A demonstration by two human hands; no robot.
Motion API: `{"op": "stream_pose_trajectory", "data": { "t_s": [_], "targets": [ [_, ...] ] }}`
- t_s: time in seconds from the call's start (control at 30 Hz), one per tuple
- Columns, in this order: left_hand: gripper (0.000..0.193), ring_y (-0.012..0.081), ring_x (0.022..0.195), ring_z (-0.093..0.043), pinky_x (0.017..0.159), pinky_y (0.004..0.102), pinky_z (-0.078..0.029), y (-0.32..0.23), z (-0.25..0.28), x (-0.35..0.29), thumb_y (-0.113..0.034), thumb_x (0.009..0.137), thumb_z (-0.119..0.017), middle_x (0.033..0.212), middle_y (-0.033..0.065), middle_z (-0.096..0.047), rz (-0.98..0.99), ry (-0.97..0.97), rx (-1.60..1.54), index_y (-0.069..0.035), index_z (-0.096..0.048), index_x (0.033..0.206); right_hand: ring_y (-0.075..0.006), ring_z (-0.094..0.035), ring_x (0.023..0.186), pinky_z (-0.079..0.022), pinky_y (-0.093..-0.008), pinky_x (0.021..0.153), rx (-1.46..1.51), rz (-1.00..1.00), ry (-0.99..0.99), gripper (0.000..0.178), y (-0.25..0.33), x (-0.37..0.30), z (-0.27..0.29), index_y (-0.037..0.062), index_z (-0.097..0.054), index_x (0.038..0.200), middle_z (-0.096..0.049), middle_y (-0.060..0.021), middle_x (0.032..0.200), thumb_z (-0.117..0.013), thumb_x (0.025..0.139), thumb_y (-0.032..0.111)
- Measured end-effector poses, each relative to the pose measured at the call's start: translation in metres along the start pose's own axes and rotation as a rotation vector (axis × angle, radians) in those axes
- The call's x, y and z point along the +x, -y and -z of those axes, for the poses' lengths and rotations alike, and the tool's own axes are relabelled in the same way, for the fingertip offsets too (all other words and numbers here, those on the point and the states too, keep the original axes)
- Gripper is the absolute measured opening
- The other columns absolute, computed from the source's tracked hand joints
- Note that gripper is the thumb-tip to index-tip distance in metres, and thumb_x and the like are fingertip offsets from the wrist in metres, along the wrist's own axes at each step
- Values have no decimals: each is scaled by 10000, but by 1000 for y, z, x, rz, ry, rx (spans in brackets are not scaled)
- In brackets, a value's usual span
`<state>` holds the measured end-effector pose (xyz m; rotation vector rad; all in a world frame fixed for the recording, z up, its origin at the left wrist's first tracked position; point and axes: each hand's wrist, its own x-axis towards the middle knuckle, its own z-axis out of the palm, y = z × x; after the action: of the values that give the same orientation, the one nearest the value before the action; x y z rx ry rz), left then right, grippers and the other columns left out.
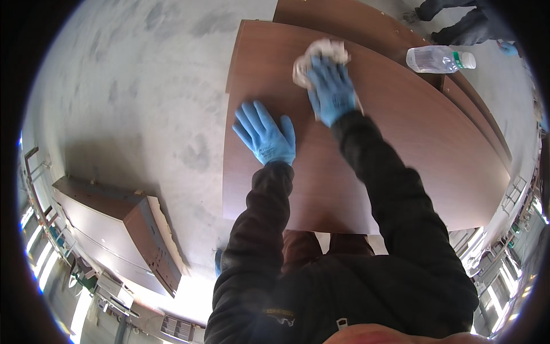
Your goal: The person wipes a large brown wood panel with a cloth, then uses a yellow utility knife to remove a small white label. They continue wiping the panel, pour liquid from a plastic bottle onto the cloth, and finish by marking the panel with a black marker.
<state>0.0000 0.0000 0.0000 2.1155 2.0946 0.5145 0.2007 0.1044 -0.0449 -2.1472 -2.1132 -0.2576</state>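
Observation:
Before me lies a large brown wood-grain panel [401, 143]. My left hand [266, 135], in a blue glove, rests flat on its left part with the fingers spread and nothing in them. Farther out and to the right, my right hand [331, 92], also gloved in blue, presses a crumpled off-white rag [306, 60] against the panel. The rag bunches out beyond the fingertips, and a bit of it shows beside the wrist. Part of the rag is hidden under the palm.
A clear plastic bottle [432, 59] with a green-ringed white cap lies on its side at the far right, by more brown boards [355, 20]. A person's dark-clothed legs [464, 26] show beyond. On the grey floor [137, 86], lower left, stands a stack of panels [114, 229].

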Motion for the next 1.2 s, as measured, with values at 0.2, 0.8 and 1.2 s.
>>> {"op": "stream_pose_trajectory", "data": {
  "t_s": [0.2,0.8,1.2],
  "targets": [
    [814,546,1567,-313,1276,696,-199,0,2,1,-403,1005,-649,1693,312,-366,-10,18,30,45,-390,1632,-379,-557,1426,-373,-559,1246,293,181,-120,438,9,18,43,70,-646,1397,-616,-155,1517,-662,986,219],
    [819,553,1572,-301,1277,697,-199,-2,5,2,-403,1008,-648,1699,311,-356,6,28,12,34,-376,1645,-387,-525,1458,-403,-545,1245,282,203,-53,449,-33,-21,60,60,-640,1419,-583,-171,1550,-679,984,167],
    [820,558,1563,-309,1276,702,-194,0,2,4,-420,1018,-633,1693,311,-364,-3,38,35,39,-370,1644,-409,-557,1436,-415,-566,1229,428,218,-98,393,-54,-18,50,48,-653,1370,-597,-194,1535,-665,980,95]
  ]
}}
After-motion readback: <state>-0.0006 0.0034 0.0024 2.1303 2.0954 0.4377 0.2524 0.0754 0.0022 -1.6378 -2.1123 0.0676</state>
